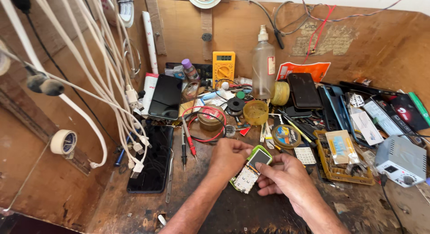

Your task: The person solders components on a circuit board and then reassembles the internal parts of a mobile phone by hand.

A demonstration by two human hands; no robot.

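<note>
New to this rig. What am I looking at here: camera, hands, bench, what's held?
There is one picture, from a camera worn on a person's head, looking down at a cluttered brown wooden workbench. No robot: the two bare hands are the person's own. The left hand and right hand together hold a small opened-up phone with a green frame, its circuit board exposed. Around it lie a black smartphone with a cracked screen, a yellow multimeter, a clear plastic spray bottle, white charging cables, and a grey power supply box.
</note>
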